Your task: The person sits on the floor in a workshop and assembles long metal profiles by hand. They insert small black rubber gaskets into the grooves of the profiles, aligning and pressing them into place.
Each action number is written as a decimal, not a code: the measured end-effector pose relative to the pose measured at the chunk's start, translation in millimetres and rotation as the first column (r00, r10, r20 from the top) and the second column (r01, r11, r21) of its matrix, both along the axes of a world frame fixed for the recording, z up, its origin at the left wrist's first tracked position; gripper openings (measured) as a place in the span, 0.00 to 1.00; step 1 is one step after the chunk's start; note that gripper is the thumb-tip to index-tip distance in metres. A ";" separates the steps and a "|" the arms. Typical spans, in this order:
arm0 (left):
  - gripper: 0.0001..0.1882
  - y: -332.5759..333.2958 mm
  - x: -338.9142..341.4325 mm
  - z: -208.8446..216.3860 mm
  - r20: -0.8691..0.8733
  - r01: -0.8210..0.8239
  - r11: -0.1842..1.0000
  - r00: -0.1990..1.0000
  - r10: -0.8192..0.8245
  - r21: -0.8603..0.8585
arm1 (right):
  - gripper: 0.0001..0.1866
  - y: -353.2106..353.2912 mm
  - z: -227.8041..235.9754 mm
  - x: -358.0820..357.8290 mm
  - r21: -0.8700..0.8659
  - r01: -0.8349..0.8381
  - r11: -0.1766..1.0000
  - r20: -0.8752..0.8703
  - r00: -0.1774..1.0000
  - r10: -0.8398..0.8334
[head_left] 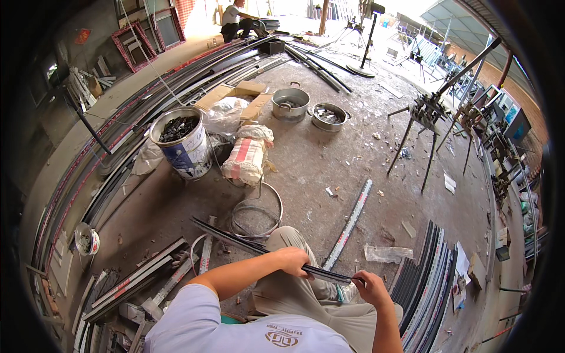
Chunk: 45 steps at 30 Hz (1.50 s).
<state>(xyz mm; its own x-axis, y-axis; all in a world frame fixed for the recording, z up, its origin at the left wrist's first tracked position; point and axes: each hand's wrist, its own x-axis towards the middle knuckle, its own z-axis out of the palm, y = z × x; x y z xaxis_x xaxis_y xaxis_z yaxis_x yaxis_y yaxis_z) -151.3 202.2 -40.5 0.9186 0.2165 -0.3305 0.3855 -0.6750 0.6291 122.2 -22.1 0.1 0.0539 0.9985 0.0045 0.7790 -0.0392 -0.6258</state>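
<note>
A long dark profile strip [235, 240] lies across my lap, running from the floor side at the left to its right end near my right knee. My left hand [292, 260] is closed around it near the middle. At its right end my right hand [371, 287] pinches with thumb and fingers; anything small between those fingertips is too small to make out. A pale metal strip [349, 223] lies on the floor just beyond my hands. To the right is a stack of dark and silver profiles [425, 276].
A paint bucket [179, 147] full of small dark pieces stands ahead left, beside a wrapped bundle [246, 159] and a wire hoop [256, 219]. Two metal pots [291, 105] sit farther off. Tripod stands [426, 112] line the right. Another person [235, 20] crouches at the back.
</note>
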 end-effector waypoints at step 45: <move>0.30 0.2 1.0 -8.3 0.033 -0.003 1.000 0.999 0.003 0.021 | 0.06 -2.4 -10.4 11.6 -0.150 0.061 0.987 -0.211 0.973 -0.092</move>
<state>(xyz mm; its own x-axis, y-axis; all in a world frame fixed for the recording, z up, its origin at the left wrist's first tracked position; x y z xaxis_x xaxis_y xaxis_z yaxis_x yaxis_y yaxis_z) -150.2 202.4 -48.8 0.9283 0.2259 -0.2955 0.3668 -0.6871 0.6271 133.8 -24.5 -10.4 0.1146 0.9810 -0.1568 0.6170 -0.1940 -0.7627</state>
